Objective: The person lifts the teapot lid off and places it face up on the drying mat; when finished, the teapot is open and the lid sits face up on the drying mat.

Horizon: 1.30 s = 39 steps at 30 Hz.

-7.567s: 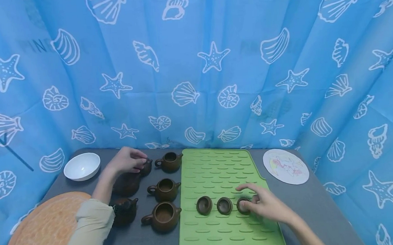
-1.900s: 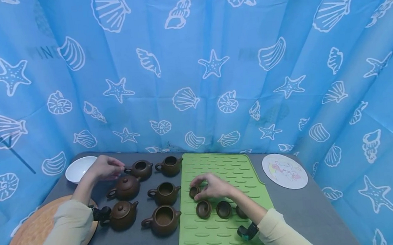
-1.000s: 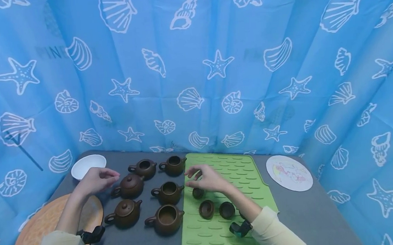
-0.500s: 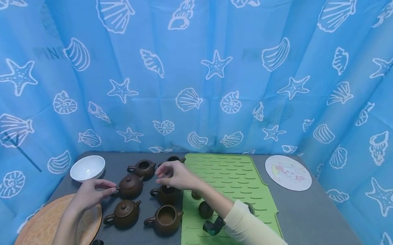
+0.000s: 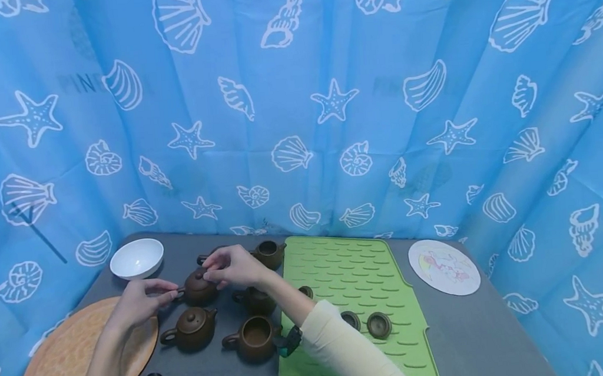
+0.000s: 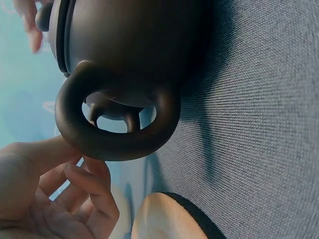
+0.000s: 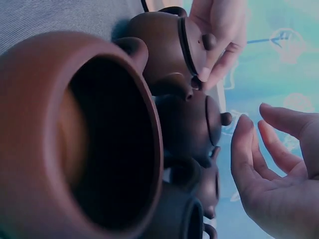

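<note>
My left hand (image 5: 139, 304) pinches the handle of a brown lidded teapot (image 5: 198, 292) in the second row. Over that teapot's lid hovers my right hand (image 5: 236, 268), its thumb and fingers bent but apart. In the right wrist view those fingers (image 7: 243, 149) stand close to the lid's knob (image 7: 226, 118) without gripping it. A second lidded teapot (image 5: 192, 331) stands just in front; its ring handle (image 6: 117, 149) crosses the left wrist view before my left hand. Lidless teapots stand to the right, among them the front one (image 5: 255, 339) and the middle one (image 5: 257, 300).
A green ridged mat (image 5: 339, 262) bears loose lids, including the right one (image 5: 379, 325); my right forearm covers part of them. A white bowl (image 5: 137, 259) sits back left, a round orange board (image 5: 65, 360) front left, and a round white picture mat (image 5: 443, 266) at right.
My right hand has let go of a small lid on the mat and swung left over the lidded teapot. My left hand has come down from the back teapot to this teapot's handle.
</note>
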### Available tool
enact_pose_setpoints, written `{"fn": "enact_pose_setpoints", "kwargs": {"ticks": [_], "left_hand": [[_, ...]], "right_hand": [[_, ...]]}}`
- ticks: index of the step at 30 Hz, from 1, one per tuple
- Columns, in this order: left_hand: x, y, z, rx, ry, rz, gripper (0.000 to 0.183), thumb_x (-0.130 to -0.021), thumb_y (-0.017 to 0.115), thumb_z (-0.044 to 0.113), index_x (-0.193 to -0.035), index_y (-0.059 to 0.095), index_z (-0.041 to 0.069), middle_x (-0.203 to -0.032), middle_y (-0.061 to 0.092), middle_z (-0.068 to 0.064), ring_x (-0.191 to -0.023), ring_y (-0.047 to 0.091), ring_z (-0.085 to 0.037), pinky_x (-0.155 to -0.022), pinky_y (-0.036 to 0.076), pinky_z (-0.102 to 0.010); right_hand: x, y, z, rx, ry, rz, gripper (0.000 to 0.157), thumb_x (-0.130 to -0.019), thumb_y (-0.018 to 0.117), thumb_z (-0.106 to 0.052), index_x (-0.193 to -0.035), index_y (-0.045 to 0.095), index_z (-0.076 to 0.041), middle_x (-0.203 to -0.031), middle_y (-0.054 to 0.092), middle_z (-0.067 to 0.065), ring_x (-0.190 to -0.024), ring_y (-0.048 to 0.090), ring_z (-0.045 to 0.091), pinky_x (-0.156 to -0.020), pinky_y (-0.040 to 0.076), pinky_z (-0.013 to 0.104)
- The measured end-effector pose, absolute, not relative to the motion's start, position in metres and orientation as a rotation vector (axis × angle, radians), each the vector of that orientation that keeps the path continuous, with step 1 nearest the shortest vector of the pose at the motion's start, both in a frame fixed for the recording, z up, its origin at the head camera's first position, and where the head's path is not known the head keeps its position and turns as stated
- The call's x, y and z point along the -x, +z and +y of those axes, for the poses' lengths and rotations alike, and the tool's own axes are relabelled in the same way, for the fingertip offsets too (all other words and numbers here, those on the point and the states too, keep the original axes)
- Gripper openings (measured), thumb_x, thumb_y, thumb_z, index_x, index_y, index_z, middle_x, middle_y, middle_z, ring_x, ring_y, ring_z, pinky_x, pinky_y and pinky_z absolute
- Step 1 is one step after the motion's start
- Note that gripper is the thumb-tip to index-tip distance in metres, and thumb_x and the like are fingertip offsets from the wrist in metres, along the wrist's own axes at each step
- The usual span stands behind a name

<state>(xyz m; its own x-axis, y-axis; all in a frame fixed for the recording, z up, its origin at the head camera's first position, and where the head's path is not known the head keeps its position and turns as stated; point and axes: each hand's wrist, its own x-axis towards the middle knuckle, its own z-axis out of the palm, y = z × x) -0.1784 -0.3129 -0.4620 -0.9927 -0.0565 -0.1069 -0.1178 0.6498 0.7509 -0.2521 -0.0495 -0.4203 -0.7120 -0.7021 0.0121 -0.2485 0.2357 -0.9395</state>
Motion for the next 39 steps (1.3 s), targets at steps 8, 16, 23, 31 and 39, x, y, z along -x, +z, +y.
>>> {"fn": "enact_pose_setpoints", "kwargs": {"ticks": [8, 16, 23, 31, 39], "left_hand": [[0.180, -0.462, -0.313, 0.179, 1.290, 2.781, 0.031, -0.106, 0.070, 0.021, -0.126, 0.076, -0.002, -0.121, 0.077, -0.027, -0.097, 0.074, -0.024, -0.081, 0.066, -0.045], [0.181, -0.462, -0.312, 0.167, 1.295, 2.787, 0.031, -0.106, 0.070, 0.022, -0.127, 0.076, -0.002, -0.124, 0.076, -0.028, -0.097, 0.075, -0.025, -0.081, 0.066, -0.044], [0.181, -0.465, -0.314, 0.149, 1.301, 2.787, 0.030, -0.107, 0.070, 0.021, -0.127, 0.076, -0.001, -0.127, 0.075, -0.029, -0.100, 0.076, -0.026, -0.084, 0.067, -0.048], [0.180, -0.465, -0.312, 0.180, 1.297, 2.777, 0.033, -0.107, 0.071, 0.024, -0.128, 0.076, -0.001, -0.127, 0.074, -0.029, -0.102, 0.074, -0.027, -0.086, 0.068, -0.049], [0.176, -0.467, -0.311, 0.191, 1.307, 2.791, 0.032, -0.106, 0.071, 0.023, -0.127, 0.076, -0.001, -0.128, 0.074, -0.030, -0.103, 0.076, -0.030, -0.086, 0.068, -0.049]], "right_hand": [[0.254, -0.431, -0.075, 0.717, -1.486, 2.135, 0.023, -0.105, 0.071, -0.008, -0.124, 0.073, 0.005, -0.091, 0.072, 0.007, -0.077, 0.071, 0.014, -0.080, 0.070, 0.038], [0.250, -0.435, -0.087, 0.632, -1.478, 2.247, 0.012, -0.105, 0.070, -0.007, -0.114, 0.076, 0.000, -0.077, 0.064, 0.001, -0.067, 0.065, 0.013, -0.074, 0.070, 0.038], [0.247, -0.436, -0.086, 0.622, -1.507, 2.255, 0.009, -0.105, 0.070, -0.007, -0.113, 0.074, -0.003, -0.077, 0.063, -0.001, -0.066, 0.063, 0.010, -0.068, 0.068, 0.032], [0.241, -0.429, -0.067, 0.694, -1.550, 2.218, 0.013, -0.107, 0.070, -0.012, -0.115, 0.074, -0.004, -0.080, 0.063, -0.003, -0.068, 0.065, 0.007, -0.076, 0.070, 0.041], [0.230, -0.414, -0.027, 0.816, -1.500, 2.234, 0.015, -0.107, 0.070, -0.014, -0.118, 0.073, -0.005, -0.098, 0.070, 0.005, -0.065, 0.068, 0.010, -0.070, 0.068, 0.041]]}}
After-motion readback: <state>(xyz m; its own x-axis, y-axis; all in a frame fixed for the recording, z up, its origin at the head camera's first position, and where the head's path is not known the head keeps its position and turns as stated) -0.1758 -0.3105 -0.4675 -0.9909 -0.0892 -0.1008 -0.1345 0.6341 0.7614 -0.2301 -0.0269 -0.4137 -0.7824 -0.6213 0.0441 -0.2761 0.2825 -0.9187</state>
